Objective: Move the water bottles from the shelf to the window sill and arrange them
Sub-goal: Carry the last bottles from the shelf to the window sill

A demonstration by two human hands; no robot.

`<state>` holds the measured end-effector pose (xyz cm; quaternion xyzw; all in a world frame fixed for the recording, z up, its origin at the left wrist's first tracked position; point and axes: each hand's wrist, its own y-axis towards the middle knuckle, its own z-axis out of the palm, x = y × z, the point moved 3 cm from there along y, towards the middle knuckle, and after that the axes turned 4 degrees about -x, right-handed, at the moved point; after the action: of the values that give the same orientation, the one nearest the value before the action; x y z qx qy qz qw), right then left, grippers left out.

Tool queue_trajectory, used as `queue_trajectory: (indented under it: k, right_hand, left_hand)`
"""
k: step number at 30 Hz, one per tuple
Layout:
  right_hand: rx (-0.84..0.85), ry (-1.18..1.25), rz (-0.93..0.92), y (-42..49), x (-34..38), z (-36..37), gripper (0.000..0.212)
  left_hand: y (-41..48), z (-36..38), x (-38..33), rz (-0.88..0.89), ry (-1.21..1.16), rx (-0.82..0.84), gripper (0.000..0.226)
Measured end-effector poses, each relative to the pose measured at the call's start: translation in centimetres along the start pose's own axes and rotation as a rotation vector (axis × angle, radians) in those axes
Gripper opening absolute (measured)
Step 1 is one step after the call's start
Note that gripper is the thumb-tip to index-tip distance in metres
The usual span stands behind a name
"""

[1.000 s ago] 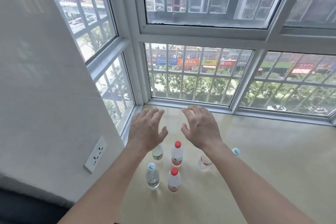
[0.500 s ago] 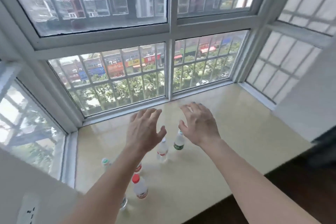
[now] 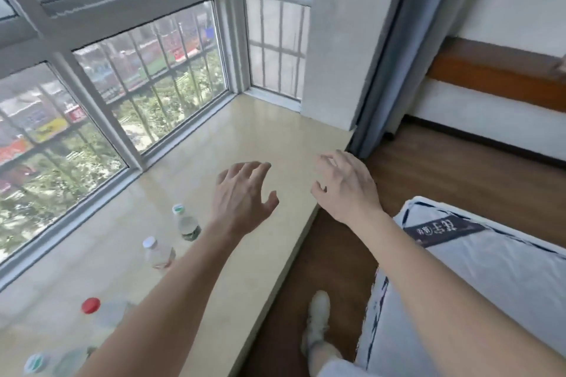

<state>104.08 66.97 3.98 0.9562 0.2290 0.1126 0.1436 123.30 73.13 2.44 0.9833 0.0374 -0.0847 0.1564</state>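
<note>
Several small clear water bottles stand on the beige window sill [image 3: 245, 131] at the lower left: a green-capped bottle [image 3: 186, 223], a white-capped bottle [image 3: 157, 254], a red-capped bottle [image 3: 98, 314] and another green-capped bottle [image 3: 46, 363] at the bottom edge. My left forearm crosses in front of them. My left hand [image 3: 245, 196] hovers above the sill, fingers spread, holding nothing. My right hand [image 3: 344, 184] hangs past the sill's front edge, over the wooden floor, fingers apart and empty. No shelf is in view.
Barred windows [image 3: 147, 76] line the sill's far side. A white pillar [image 3: 340, 34] and a blue-grey curtain [image 3: 395, 49] close the sill's right end. A bed with a white pillow [image 3: 477, 269] lies at right. My foot in a white shoe [image 3: 317, 324] stands on the wooden floor.
The view has swung to the right, so the bottles slid to the lower left. Both empty hands moved right with it; the right hand now hangs past the sill's edge.
</note>
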Motion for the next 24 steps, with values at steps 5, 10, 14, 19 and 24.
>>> queue_trajectory:
  k: [5, 10, 14, 19, 24]
  right_hand:
    - [-0.036, -0.014, 0.120, -0.7, -6.0, -0.3, 0.045]
    - [-0.115, -0.025, 0.190, 0.5, -12.1, 0.2, 0.042]
    - [-0.140, -0.024, 0.230, 3.7, -17.9, 1.2, 0.041]
    - [-0.149, -0.024, 0.283, 9.0, -26.5, 2.7, 0.042]
    - [-0.174, -0.059, 0.291, 13.8, -34.0, 3.2, 0.041]
  left_hand:
    - [3.6, 2.3, -4.9, 0.125, -0.026, 0.017, 0.057]
    - [8.9, 5.4, -9.3, 0.216, -0.031, 0.017, 0.057]
    - [14.8, 8.6, -13.0, 0.265, -0.035, 0.018, 0.057]
    - [23.7, 12.9, -18.3, 0.313, -0.054, 0.037, 0.056]
    - [31.6, 16.1, -23.3, 0.327, -0.068, 0.020, 0.056]
